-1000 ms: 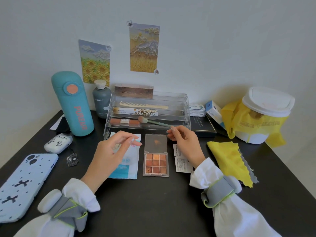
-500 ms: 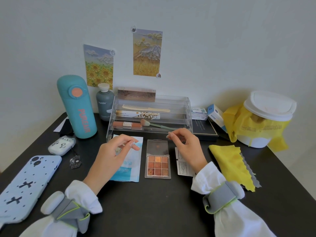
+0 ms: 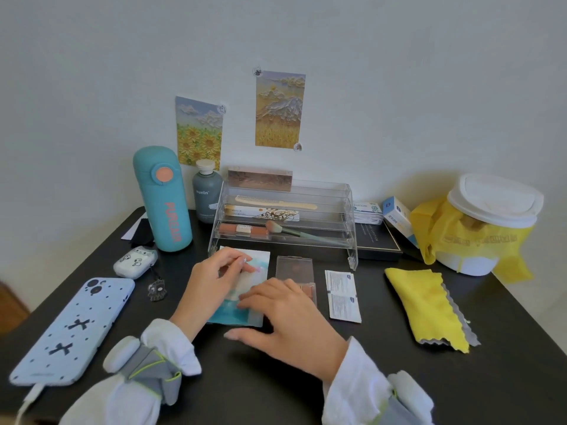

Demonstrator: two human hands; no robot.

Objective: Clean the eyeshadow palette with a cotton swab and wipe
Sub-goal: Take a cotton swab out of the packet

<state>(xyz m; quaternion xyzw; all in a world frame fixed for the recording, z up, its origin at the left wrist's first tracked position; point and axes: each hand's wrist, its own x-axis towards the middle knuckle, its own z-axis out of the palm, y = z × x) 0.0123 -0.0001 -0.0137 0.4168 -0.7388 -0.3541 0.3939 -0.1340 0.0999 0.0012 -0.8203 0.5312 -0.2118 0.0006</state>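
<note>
At the left edge of the dark surface [image 3: 276, 394] a blue phone [image 3: 73, 329] lies near the rim, with an earbud case [image 3: 135, 261] and a teal flask [image 3: 162, 199] behind it. The left hand [image 3: 214, 280] curls its fingers on the upper part of the blue-and-white packet [image 3: 245, 271]; whether it pinches anything is unclear. The right hand [image 3: 288, 326], fingers flat and spread, presses the packet's lower end and covers the front of the eyeshadow palette [image 3: 294, 271], just right of the packet. Two wipe sachets [image 3: 342, 294] lie beside it, then a yellow cloth [image 3: 426, 305]. Bare surface runs along the front edge.
</note>
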